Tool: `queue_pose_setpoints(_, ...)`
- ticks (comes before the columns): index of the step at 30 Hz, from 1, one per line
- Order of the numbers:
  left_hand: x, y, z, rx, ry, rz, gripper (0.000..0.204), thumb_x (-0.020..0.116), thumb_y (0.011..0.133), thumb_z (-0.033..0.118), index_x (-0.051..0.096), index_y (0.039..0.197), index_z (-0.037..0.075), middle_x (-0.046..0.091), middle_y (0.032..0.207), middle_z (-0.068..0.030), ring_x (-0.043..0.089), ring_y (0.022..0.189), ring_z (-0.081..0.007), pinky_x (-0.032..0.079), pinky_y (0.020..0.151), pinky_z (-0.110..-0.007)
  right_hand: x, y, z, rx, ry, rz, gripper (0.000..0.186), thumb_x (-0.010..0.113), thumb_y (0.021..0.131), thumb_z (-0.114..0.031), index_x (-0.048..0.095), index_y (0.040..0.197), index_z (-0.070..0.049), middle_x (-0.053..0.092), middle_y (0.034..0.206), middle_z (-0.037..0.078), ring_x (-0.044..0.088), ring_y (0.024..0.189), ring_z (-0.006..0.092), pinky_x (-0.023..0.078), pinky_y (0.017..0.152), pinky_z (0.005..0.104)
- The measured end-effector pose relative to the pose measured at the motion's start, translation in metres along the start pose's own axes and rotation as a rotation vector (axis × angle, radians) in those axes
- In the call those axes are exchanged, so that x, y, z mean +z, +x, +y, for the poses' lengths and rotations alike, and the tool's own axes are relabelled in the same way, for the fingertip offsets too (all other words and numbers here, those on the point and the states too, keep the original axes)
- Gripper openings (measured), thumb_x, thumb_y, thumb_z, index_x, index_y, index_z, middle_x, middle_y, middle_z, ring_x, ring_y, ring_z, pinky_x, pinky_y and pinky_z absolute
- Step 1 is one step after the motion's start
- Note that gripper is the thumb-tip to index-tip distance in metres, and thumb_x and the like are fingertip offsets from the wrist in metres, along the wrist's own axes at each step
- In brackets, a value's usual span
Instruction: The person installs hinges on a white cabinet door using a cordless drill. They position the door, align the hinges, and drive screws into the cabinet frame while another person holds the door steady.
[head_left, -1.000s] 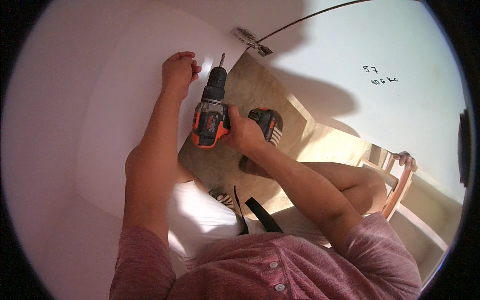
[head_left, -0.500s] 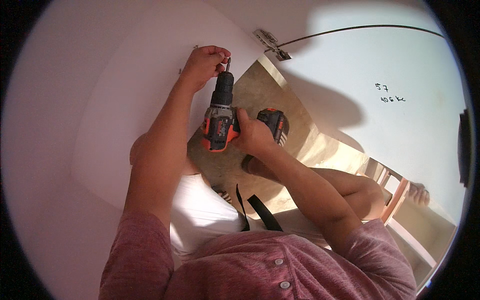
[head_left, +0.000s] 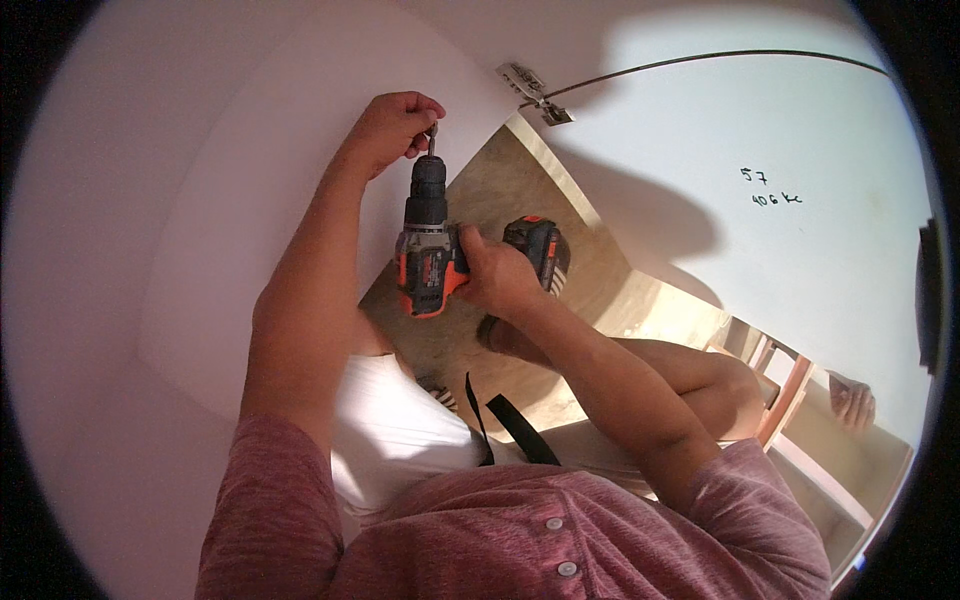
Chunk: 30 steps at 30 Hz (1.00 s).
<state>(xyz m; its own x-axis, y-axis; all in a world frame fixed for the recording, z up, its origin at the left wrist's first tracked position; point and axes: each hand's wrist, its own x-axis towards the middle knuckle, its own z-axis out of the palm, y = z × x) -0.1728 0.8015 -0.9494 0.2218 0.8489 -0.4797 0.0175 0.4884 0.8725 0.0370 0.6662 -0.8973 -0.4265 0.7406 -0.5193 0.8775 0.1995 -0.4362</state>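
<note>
I look down from the head camera at the drill, centred slightly left, with its body and nose in line, pointing away from the wearer's chest and almost straight up the view. The right hand is on its grip, which runs off to the right toward the battery; I see those fingers wrapped shut around it. The left hand is the nearer one to the tip: it sits beside the bit, just to its left, fingers curled in. The fingertips meet or overlap the bit's end; I cannot tell whether they touch it, or whether they pinch anything small. Beyond the tip, up and to the right and apart from it, I see a metal hinge by a white panel.
</note>
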Motion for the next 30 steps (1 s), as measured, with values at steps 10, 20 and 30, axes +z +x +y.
queue_pose_setpoints(10,-0.008,0.003,-0.004,-0.032,-0.114,0.011,0.017,0.058,0.099,0.019,0.064,0.096,0.004,0.059,0.078,-0.0004,0.053,0.062,-0.0092,0.045,0.055,-0.025,0.005,0.000,0.003,-0.061,0.019,0.056,0.063,0.077,0.071,-0.017,0.044,0.124,-0.005,0.067,0.083,0.022,0.068,0.083,0.0406,0.054,0.071,0.0489)
queue_pose_setpoints(20,-0.009,0.002,-0.003,0.012,-0.013,-0.098,0.015,0.057,0.099,0.016,0.064,0.092,0.005,0.059,0.075,0.0004,0.051,0.062,-0.0081,0.043,0.054,-0.024,0.004,-0.002,0.001,-0.028,0.006,0.015,0.063,0.076,0.071,-0.017,0.044,0.124,-0.006,0.067,0.087,0.021,0.068,0.083,0.0403,0.054,0.070,0.0487)
queue_pose_setpoints(30,-0.001,0.007,-0.003,0.023,-0.038,-0.044,0.013,0.061,0.096,0.015,0.067,0.101,0.005,0.061,0.078,-0.0001,0.052,0.061,-0.0076,0.045,0.054,-0.023,0.005,-0.002,0.006,-0.069,0.021,0.037,0.070,0.077,0.070,-0.018,0.041,0.128,-0.005,0.068,0.092,0.021,0.068,0.086,0.0412,0.054,0.070,0.0492)
